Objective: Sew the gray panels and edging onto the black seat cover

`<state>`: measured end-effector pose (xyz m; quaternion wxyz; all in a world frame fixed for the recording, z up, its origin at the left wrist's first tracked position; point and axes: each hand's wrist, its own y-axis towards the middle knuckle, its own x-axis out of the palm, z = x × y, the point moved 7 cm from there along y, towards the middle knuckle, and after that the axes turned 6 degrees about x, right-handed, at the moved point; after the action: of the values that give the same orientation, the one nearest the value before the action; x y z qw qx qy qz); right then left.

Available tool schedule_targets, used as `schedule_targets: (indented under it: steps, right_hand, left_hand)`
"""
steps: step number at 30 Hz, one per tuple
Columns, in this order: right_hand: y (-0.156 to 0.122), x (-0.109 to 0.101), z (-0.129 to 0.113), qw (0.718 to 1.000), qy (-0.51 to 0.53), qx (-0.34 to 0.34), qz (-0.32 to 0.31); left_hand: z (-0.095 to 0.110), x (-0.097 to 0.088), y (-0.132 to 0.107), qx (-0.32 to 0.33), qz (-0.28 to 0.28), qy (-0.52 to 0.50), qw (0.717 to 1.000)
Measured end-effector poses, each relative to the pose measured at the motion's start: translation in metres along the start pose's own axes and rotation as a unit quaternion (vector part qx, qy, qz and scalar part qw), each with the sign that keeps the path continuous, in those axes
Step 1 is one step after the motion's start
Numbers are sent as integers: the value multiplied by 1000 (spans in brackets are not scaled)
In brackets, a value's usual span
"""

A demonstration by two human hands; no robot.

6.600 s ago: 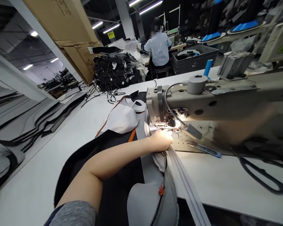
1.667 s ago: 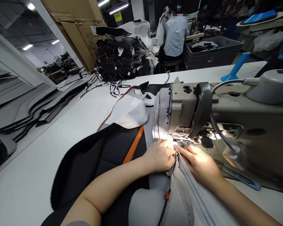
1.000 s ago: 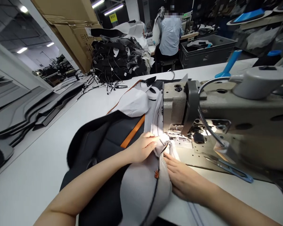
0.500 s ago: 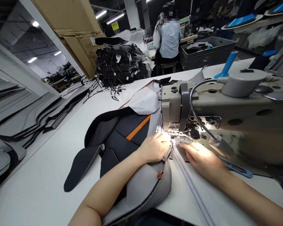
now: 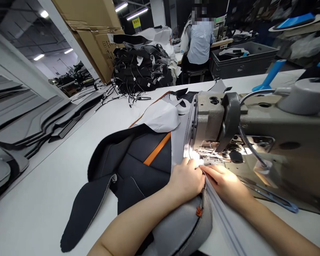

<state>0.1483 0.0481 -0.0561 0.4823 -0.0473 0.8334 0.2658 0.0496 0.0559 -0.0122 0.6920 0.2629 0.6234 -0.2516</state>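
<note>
My left hand [image 5: 187, 178] is closed on the edge of a black and grey seat cover [image 5: 149, 185] with an orange stripe, just in front of the lit needle area of a sewing machine [image 5: 213, 121]. Its fingertips are bent down on the fabric and partly hidden. My right hand [image 5: 225, 183] lies close beside it, thumb and fingers pinched at the top of a long whitish strip [image 5: 225, 222] with darker lines along it. From there the strip runs down toward me over the table. An orange thread tuft [image 5: 199, 211] sits on the cover's seam.
Blue thread snips [image 5: 278, 199] lie right of my right hand. Stacked grey panels [image 5: 29, 117] cover the table's left side. Behind are a pile of black pieces [image 5: 146, 67], a cardboard box [image 5: 96, 39], a grey crate [image 5: 244, 58] and a seated person [image 5: 200, 41].
The camera view has shifted, so the machine appears farther right. My right fingertips have moved in to the strip, close to my left hand. The cover's near part has shifted beside the machine.
</note>
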Motion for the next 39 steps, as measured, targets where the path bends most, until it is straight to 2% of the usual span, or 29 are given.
schedule_targets:
  steps: [5,9,11,13,15,18,20,22,23,25,27,29,31,34,36,39]
  right_hand:
    - [3,3,14,997,2,68,-26]
    - [3,-4,21,991,32,126,-20]
    - [1,-4,23,984,48,161,-63]
    - [-1,-2,19,979,63,154,-116]
    - [-2,-3,14,980,76,121,-142]
    - [-3,-1,16,972,101,113,-179]
    - [-4,-2,21,965,133,126,-185]
    - [-3,-10,18,973,145,95,-155]
    - [-2,-16,13,980,136,57,-135]
    - [-3,-26,-6,989,78,-61,-111]
    - [-4,-30,-26,981,14,-161,-106]
    - [-1,-29,-42,972,-33,-216,-90]
    - [7,-24,-55,968,-61,-236,-59]
    - [17,-12,-70,962,-100,-255,23]
    - [20,-4,-76,958,-113,-254,70]
    - [14,2,-82,954,-124,-254,95]
  left_hand:
    - [-8,-1,10,-9,63,24,998]
    - [-15,2,22,28,93,24,995]
    - [-19,2,25,39,90,4,995]
    - [-19,-4,19,32,79,-42,995]
    - [-12,-9,3,18,45,-102,994]
    - [13,-5,-36,29,-78,-156,984]
    - [25,1,-61,39,-149,-143,978]
    - [21,5,-78,10,-181,-123,976]
    - [14,6,-83,-15,-190,-118,975]
    - [0,3,-89,-59,-200,-117,971]
    - [-8,-4,-91,-68,-196,-104,973]
    - [-8,-14,-92,-43,-183,-67,980]
    - [-2,-21,-92,-5,-163,-21,986]
    - [8,-25,-91,55,-132,64,988]
    - [12,-24,-90,87,-111,140,980]
    - [19,-24,-89,125,-70,223,964]
